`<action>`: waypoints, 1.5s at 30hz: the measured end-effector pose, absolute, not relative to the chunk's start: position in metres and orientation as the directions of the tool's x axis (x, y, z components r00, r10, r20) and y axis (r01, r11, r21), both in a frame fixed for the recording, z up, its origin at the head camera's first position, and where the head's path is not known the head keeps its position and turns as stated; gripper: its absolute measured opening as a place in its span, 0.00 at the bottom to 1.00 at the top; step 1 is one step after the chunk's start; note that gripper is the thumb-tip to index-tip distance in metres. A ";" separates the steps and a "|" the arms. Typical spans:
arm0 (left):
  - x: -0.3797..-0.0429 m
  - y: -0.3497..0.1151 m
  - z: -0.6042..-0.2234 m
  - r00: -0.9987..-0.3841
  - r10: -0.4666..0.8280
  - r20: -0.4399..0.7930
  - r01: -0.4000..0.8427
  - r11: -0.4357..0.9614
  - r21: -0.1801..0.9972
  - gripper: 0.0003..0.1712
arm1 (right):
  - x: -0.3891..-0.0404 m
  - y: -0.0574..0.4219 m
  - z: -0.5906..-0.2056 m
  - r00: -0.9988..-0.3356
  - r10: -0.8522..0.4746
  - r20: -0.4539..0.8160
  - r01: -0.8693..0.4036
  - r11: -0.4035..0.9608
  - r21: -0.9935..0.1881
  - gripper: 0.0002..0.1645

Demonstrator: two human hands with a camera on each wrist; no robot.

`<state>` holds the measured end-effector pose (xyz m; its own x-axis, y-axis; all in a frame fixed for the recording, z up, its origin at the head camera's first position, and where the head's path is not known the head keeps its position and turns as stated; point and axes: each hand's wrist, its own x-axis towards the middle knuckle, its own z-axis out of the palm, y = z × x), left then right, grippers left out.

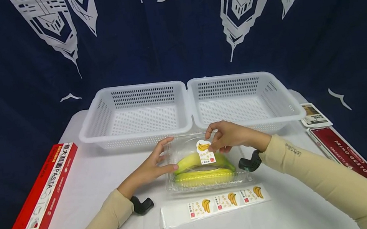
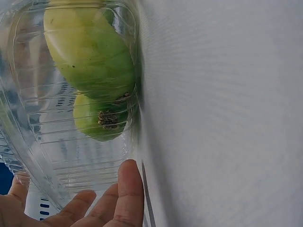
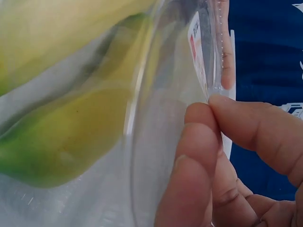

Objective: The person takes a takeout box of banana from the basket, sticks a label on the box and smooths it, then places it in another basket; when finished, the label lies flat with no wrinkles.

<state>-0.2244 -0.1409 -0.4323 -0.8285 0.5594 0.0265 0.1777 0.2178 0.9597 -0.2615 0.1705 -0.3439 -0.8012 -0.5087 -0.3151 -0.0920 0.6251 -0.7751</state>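
A clear plastic clamshell box (image 1: 244, 178) with yellow-green bananas (image 1: 199, 178) inside sits on the table, its lid down over them. My right hand (image 1: 229, 135) pinches the edge of a white banana sticker (image 1: 206, 158) between thumb and forefinger, at the top of the lid. The right wrist view shows the sticker (image 3: 198, 52) edge-on, close to the plastic; whether it lies fully flat I cannot tell. At the box's left side, my left hand (image 1: 152, 167) rests with fingers extended and spread, the thumb at the front left. Green banana ends (image 2: 108, 118) show through the wall.
A backing strip (image 1: 176, 216) with several banana stickers lies in front of the box. Behind stand two white plastic baskets (image 1: 144, 133) (image 1: 250, 122). A red pasta box (image 1: 45, 187) lies at left; a dark red spaghetti pack (image 1: 341, 148) and a small card-like pack (image 1: 316, 116) at right.
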 end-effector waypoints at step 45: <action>-0.225 -0.140 -0.431 -0.827 0.561 0.044 0.191 0.206 0.960 0.54 | -0.266 0.170 -0.352 -0.757 -0.605 -0.247 -0.175 0.552 -0.816 0.22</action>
<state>-0.2251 -0.1398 -0.4312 -0.8268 0.5608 0.0443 0.1914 0.2064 0.9596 -0.2656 0.1703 -0.3518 -0.7568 -0.6050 -0.2472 -0.1747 0.5517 -0.8155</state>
